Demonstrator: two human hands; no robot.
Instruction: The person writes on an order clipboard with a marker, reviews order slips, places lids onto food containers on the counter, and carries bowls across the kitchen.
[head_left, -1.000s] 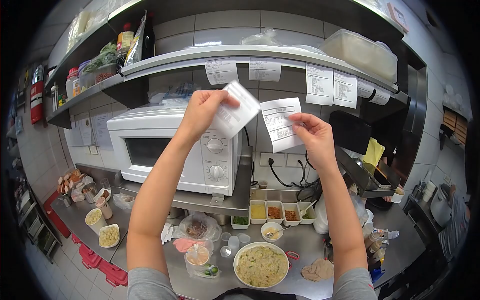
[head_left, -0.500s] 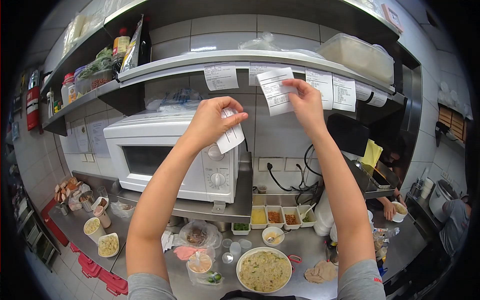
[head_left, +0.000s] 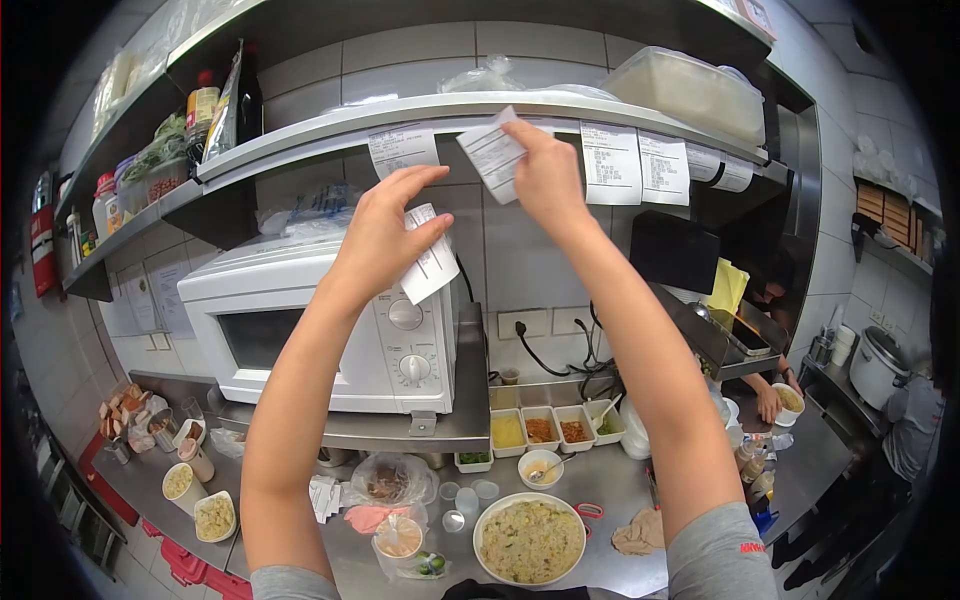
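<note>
The right hand [head_left: 550, 178] is closed on the edge of a printed paper order slip [head_left: 490, 155], and compared with 0.5 s ago it has raised it higher, up against the shelf rail [head_left: 560, 103]. This brings the slip level with the row of hanging slips: 4 hang to the right of that hand, the nearest being a long printed ticket [head_left: 610, 165], and 1 short ticket [head_left: 403, 150] hangs to its left. The left hand [head_left: 375, 235] has its thumb and forefinger spread apart, yet a curled slip [head_left: 430, 268] stays in its grasp, apparently held by hidden fingers; below it stands a white microwave oven [head_left: 270, 345]. Print on every slip is too small to read, as is the red lettering [head_left: 752, 548] on the right sleeve. No brand is legible.
</note>
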